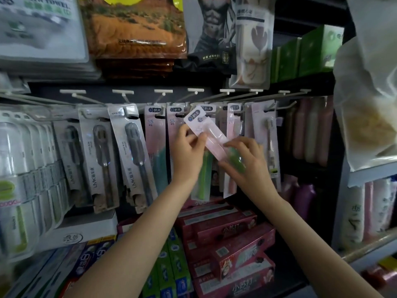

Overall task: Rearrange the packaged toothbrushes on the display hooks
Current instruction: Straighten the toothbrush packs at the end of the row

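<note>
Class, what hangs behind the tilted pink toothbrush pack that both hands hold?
Behind the pink toothbrush pack, more pink packs hang on hooks and a green toothbrush shows below. Both hands cover the rest.

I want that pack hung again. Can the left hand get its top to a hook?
Probably yes: the left hand and right hand hold the pink toothbrush pack tilted, its top just below the hooks.

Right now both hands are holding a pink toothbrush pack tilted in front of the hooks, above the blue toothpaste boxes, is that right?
Nearly. In the head view, the left hand and right hand hold the tilted pink toothbrush pack, but the toothpaste boxes directly below are pink-red, not blue.
</note>
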